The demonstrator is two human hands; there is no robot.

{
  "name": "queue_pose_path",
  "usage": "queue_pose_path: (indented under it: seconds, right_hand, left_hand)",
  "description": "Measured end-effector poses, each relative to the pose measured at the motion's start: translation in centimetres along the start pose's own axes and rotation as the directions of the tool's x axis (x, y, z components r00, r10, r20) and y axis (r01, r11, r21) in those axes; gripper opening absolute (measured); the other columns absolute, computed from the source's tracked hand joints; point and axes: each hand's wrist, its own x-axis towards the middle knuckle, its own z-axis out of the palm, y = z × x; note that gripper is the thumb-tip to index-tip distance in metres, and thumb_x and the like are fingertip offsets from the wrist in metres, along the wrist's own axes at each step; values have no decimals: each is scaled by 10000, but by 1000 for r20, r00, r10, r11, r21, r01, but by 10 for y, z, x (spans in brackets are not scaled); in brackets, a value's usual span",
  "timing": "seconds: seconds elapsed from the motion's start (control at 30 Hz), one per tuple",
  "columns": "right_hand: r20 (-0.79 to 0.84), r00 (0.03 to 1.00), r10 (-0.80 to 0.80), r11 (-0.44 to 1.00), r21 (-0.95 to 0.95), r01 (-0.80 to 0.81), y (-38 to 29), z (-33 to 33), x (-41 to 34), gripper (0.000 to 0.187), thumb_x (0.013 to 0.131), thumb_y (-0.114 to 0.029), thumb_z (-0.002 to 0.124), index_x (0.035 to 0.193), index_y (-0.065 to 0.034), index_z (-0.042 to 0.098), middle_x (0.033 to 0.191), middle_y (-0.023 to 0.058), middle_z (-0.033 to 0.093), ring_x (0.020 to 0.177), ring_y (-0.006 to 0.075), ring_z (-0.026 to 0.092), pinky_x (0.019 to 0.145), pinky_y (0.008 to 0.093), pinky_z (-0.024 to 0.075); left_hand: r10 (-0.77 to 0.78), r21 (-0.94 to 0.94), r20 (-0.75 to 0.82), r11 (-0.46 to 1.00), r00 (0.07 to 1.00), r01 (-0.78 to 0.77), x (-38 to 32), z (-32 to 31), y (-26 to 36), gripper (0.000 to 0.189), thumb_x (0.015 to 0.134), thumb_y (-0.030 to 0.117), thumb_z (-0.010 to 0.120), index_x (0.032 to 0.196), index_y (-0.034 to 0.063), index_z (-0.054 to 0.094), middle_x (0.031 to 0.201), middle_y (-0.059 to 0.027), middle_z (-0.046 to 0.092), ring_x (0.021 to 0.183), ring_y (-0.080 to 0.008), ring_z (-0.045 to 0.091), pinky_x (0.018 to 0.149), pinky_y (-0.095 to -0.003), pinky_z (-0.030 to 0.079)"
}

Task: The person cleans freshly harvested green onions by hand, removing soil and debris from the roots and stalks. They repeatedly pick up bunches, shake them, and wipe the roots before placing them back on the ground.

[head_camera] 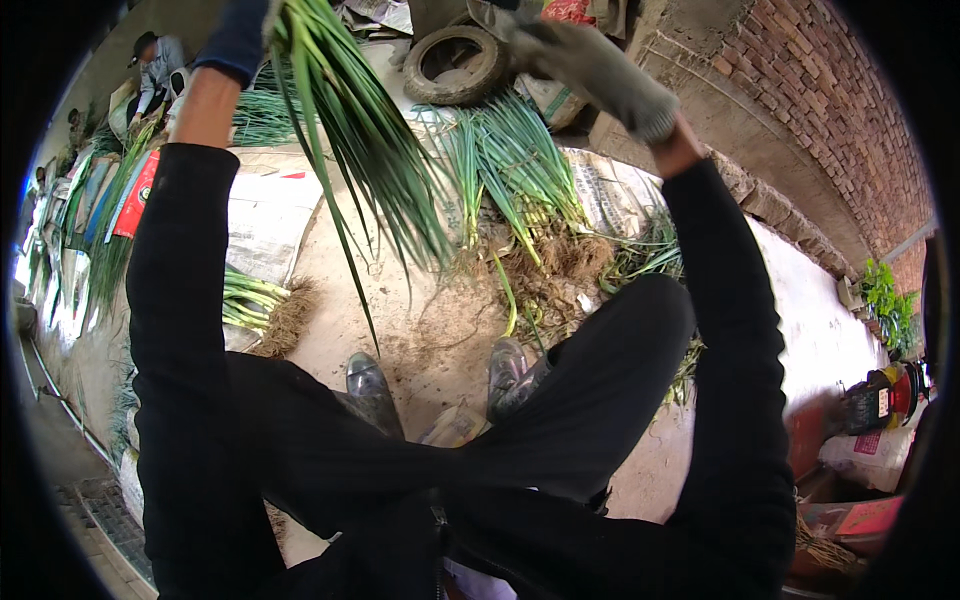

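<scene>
My left hand [238, 37], in a dark blue glove, is raised at the top edge, closed around a bunch of long green onions [352, 142] whose leaves hang down to the right. The roots of that bunch are out of view. My right hand [577, 64], in a grey knitted glove, reaches up beside the tyre; it is blurred, and its fingers are unclear. Below it, a pile of green onions [517, 165] lies on the ground with brown roots towards me. Another bunch with roots [259, 304] lies left of my boots.
A worn tyre [454, 64] lies ahead, near a brick wall [817, 82]. Flattened sacks [266, 217] cover ground at the left. A person [156, 71] crouches at the far left among more onions. Loose leaves and roots [559, 315] lie before my boots [371, 386].
</scene>
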Motion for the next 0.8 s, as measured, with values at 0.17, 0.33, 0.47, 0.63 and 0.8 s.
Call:
queue_pose_path:
  seconds: [0.17,0.33,0.47,0.63,0.8]
  right_hand:
    - [144,914,380,908,128,-398,35,14,-103,479,1121,-418,599,1346,-5,690,1018,81,723,890,169,677,820,330,575]
    - [146,882,448,842,262,-471,30,21,-118,421,1113,-283,644,1405,19,670,1096,76,753,938,134,690,831,295,578]
    - [167,886,433,845,266,-463,22,48,-105,412,1101,-419,649,1145,-26,765,788,-14,619,703,86,553,621,289,495]
    - [218,819,531,796,205,-570,36,82,-101,471,1102,-441,640,1088,13,765,748,14,637,646,135,554,610,327,470]
    - [89,797,597,736,334,-589,45,88,-99,331,1139,-313,595,1085,-11,720,821,-42,591,728,58,510,680,261,463]
  left_hand:
    - [-6,522,-95,851,995,55,30,-102,-7,544,1111,428,516,1145,-71,729,1156,-203,782,1029,-264,751,882,-385,584]
    - [-125,221,-295,956,947,195,107,-202,-38,456,1031,483,666,1193,71,778,1155,-146,764,990,-229,730,871,-349,608]
    - [-108,185,-444,960,890,209,133,-279,-64,487,993,460,695,1238,40,730,1160,-151,749,877,-260,701,856,-396,594]
    - [121,-159,-126,977,985,-141,112,-321,-73,338,1053,326,633,1188,30,724,1194,-128,755,1076,-254,719,987,-404,571]
    - [260,-437,-141,849,955,-295,74,-322,-54,320,1059,302,594,1151,20,714,1117,-125,712,1074,-284,651,1068,-463,492]
